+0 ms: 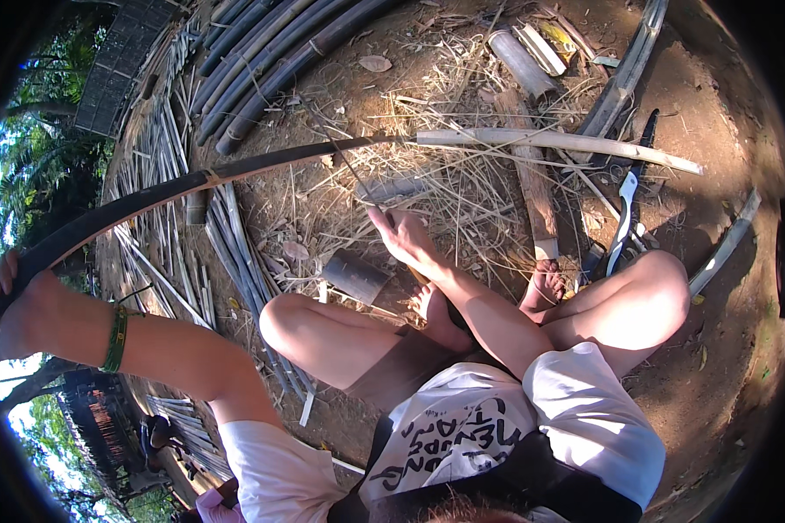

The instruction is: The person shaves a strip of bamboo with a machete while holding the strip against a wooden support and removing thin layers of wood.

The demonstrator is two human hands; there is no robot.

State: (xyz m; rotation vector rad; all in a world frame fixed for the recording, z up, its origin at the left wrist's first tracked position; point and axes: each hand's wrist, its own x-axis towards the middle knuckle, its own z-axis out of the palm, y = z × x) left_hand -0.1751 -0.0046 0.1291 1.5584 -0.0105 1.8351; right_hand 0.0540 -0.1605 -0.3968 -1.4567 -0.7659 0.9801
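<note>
A long bamboo strip bows across the view, dark along its left part and pale at its right end. At the far left my left hand is closed around its dark end, with the arm stretched out. In front of my crossed legs, my right hand is closed on a knife whose long thin blade shows almost edge-on. The blade points up and left and crosses the strip in view; whether they touch I cannot tell. My palm and fingers mostly hide the handle.
Dark bamboo poles lie at the upper left, thin split strips below them. Shavings cover the ground around a wooden plank. A white-handled tool lies near my right knee. Another person's pink sleeve shows at lower left.
</note>
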